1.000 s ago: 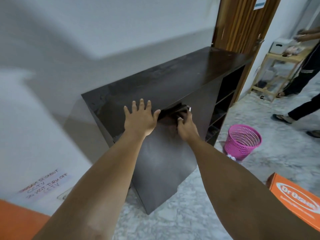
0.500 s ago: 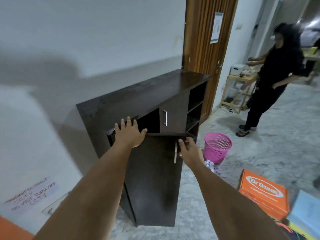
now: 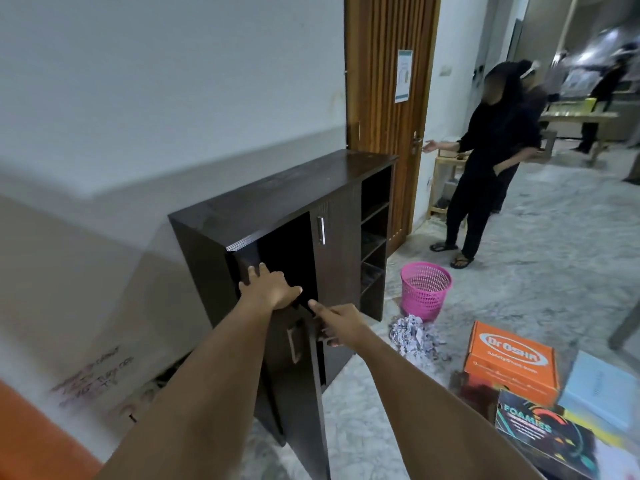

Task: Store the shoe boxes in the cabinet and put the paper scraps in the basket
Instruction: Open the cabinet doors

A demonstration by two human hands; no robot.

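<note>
A dark brown cabinet [image 3: 294, 192] stands against the wall, its left door [image 3: 298, 393] swung out toward me and the inside dark. My left hand [image 3: 270, 289] grips the top edge of that door. My right hand [image 3: 341, 325] hovers at the door's free edge beside the metal handle, fingers loose and apart. On the floor to the right lie an orange shoe box [image 3: 512, 358], a black printed box [image 3: 543, 434] and a pale blue box [image 3: 602, 389]. Crumpled paper scraps [image 3: 414, 336] sit in front of a pink basket [image 3: 424, 289].
The cabinet's right door is closed, with open shelves [image 3: 374, 237] beside it. A wooden room door [image 3: 384, 98] is behind. A person in black [image 3: 491, 161] stands near a small wooden rack on the marble floor. Other people are blurred far back.
The cabinet's left door has swung from nearly closed to wide open. My left hand stayed on its top edge. My right hand came off the handle area. The boxes came into view.
</note>
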